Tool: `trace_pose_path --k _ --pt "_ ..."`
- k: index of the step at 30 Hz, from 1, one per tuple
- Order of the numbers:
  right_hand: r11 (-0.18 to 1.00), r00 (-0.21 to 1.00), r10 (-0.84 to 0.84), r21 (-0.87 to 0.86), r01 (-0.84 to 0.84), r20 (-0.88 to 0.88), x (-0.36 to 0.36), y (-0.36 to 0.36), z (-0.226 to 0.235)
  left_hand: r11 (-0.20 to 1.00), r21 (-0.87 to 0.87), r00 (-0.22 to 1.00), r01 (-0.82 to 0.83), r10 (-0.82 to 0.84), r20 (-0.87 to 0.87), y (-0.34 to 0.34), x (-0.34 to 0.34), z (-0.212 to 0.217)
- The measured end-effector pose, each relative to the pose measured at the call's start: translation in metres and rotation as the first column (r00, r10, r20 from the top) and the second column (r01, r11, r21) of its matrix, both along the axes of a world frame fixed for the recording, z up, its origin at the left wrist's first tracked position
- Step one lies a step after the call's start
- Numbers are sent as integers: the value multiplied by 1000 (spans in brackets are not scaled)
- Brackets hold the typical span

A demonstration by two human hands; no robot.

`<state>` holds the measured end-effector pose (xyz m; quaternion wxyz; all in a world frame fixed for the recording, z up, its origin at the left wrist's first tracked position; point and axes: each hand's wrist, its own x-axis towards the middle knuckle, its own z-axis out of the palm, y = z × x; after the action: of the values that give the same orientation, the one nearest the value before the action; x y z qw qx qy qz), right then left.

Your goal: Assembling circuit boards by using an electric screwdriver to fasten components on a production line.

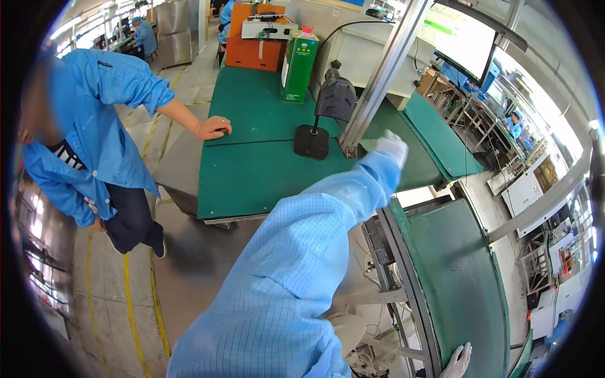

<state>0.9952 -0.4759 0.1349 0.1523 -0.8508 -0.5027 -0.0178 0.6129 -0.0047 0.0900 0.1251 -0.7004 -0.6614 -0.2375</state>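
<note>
My left arm, in a blue checked sleeve, stretches far forward across the picture. At its end my left hand [391, 148], in a white glove, is curled closed beside the foot of a metal post [386, 75]. A light green flat piece [367, 145] shows just left of the glove; whether the fingers hold it is hidden. My right hand [457, 361], also gloved in white, lies with fingers stretched out on the green conveyor belt [457, 264] at the lower right. A black handheld scanner [336, 99] sits on a stand [311, 142] left of the post.
A green-topped bench [246, 179] carries a green metal can [299, 68] and an orange box [252, 47]. At left a person in blue [101, 120] leans a hand on the bench edge. A monitor [459, 39] hangs upper right. Cables and a frame lie beneath my arm.
</note>
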Motion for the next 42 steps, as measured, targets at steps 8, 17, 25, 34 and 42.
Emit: trace_pose_path --k 8,17,25,34,42 --pt "998 999 -38 48 38 -6 7 -19 -12 421 120 389 899 -895 219 -232 208 -4" --pt "938 557 322 -339 -77 765 253 -101 -55 553 111 558 825 -830 -11 -287 239 -32" --pt "740 888 -9 601 -302 459 287 -174 -92 577 20 577 817 -815 -54 -286 237 -32" --pt "851 825 196 325 -411 531 280 -170 -54 559 -31 556 829 -829 -62 -285 235 -29" --pt "724 715 -529 -196 661 456 339 -135 -73 583 68 587 809 -799 -128 -289 243 -40"
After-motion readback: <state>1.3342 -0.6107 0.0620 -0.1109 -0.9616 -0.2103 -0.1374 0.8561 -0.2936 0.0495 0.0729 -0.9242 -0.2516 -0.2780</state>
